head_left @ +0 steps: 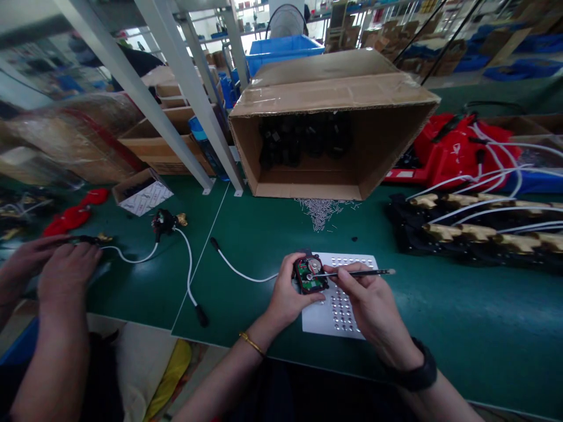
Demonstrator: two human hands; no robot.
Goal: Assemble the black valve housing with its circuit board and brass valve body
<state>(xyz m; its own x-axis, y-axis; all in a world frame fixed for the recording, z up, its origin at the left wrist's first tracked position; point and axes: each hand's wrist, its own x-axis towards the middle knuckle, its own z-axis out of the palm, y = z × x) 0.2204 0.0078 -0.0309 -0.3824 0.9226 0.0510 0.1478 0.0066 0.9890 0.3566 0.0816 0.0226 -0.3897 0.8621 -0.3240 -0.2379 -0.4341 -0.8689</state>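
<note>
A cardboard box (334, 126) lies on its side on the green bench (440, 305), black parts heaped inside. The left hand (288, 296) grips a small black housing (310, 274) — green circuit board showing — over a white studded tray (347, 305); the right hand (367, 299) pinches a thin tool (356, 272) into it. A co-worker's hands (57, 264) work at left — loose pins (323, 210) lie beyond.

- I see a small black housing (310, 275), open face up (green circuit board and a round metal part inside), white cable trailing left.
- A thin dark-handled tool (356, 272) lies level, tip on that metal part.
</note>
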